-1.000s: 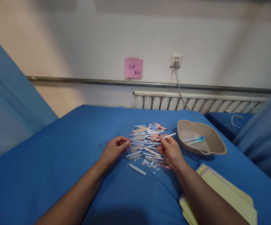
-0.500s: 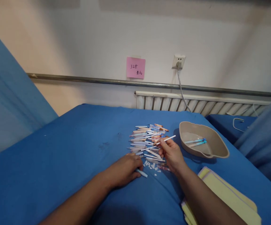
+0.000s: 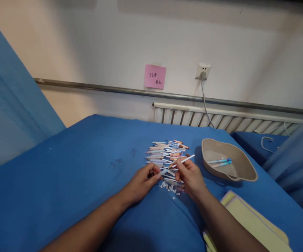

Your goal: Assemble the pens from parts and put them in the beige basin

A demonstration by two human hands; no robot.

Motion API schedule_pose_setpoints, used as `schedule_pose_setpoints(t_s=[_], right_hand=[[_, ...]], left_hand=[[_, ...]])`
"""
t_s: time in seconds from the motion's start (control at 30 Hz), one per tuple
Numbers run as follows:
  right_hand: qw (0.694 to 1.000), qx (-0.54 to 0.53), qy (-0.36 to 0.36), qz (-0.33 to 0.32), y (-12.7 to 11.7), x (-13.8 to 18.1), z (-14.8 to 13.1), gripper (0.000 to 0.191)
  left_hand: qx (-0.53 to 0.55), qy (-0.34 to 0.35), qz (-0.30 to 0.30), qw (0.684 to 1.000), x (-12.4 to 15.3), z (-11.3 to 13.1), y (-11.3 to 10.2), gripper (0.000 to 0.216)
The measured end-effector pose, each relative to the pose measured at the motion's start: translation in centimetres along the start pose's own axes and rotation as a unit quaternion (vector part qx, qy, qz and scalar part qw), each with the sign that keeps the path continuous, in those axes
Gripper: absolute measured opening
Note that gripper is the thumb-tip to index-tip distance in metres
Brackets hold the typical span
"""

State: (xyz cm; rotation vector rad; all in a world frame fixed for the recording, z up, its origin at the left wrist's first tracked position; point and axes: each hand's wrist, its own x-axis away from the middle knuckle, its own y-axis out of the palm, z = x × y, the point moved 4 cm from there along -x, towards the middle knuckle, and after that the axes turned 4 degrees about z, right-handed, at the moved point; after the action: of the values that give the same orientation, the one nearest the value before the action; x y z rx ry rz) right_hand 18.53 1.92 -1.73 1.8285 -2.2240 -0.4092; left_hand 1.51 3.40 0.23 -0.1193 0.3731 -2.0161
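Sitting at the right of the frame, the beige basin [image 3: 244, 163] has its inside open to us, and in it we see two blue pens [image 3: 221, 163] lying side by side on the bottom, their brighter ends toward the right. Near the middle of the frame, our left hand [image 3: 145, 179] grips a pale blue barrel [image 3: 163, 172] between thumb and fingers, its free end slanting up to the right, toward our other hand. Our right hand [image 3: 189, 175] pinches a white stick [image 3: 188, 159] between thumb and forefinger; it slants across the fingertips, its upper end clear of them on the right. Both grips are closed, just beside each other over the lower part of the pen pile [image 3: 155, 151], whose upper rows spread out beyond our hands. Just below, small white pieces [image 3: 171, 188] lie scattered on the blue cover [image 3: 62, 196]. Our hands hide part of the pile, and we cannot tell whether the stick's lower end touches the barrel. The curled lower fingers on the right are hard to make out. At lower right, our forearm covers part of the yellow cloth [image 3: 253, 220], which the bottom edge cuts off.
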Motion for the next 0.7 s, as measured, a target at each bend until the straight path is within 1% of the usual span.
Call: schedule_pose_setpoints(t_s=[0.2, 0.37, 0.43, 0.53, 0.63, 0.7], right_hand=[[1.0, 0.0, -0.015, 0.004, -0.1, 0.0, -0.2, 0.032], [0.999, 0.019, -0.023, -0.01, 0.0, 0.1, -0.4, 0.031], [0.999, 0.036, -0.028, -0.017, 0.2, 0.2, -0.4, 0.03], [0.997, 0.062, -0.036, -0.028, 0.4, 0.4, -0.5, 0.029], [0.995, 0.085, -0.02, -0.05, 0.8, 0.6, -0.2, 0.029], [0.993, 0.089, 0.001, -0.072, 1.1, 0.6, 0.2, 0.029]], left_hand=[[0.004, 0.012, 0.012, 1.0, 0.0, 0.1, 0.1, 0.018], [0.008, 0.007, 0.017, 1.0, -0.1, 0.1, 0.0, 0.018], [0.025, -0.009, 0.014, 1.0, -0.1, -0.1, 0.2, 0.02], [0.099, -0.051, -0.005, 0.994, 0.0, -0.6, 0.6, 0.022], [0.186, -0.098, -0.041, 0.977, 0.2, -0.9, 1.3, 0.024], [0.22, -0.122, -0.064, 0.966, 0.3, -0.9, 1.7, 0.026]])
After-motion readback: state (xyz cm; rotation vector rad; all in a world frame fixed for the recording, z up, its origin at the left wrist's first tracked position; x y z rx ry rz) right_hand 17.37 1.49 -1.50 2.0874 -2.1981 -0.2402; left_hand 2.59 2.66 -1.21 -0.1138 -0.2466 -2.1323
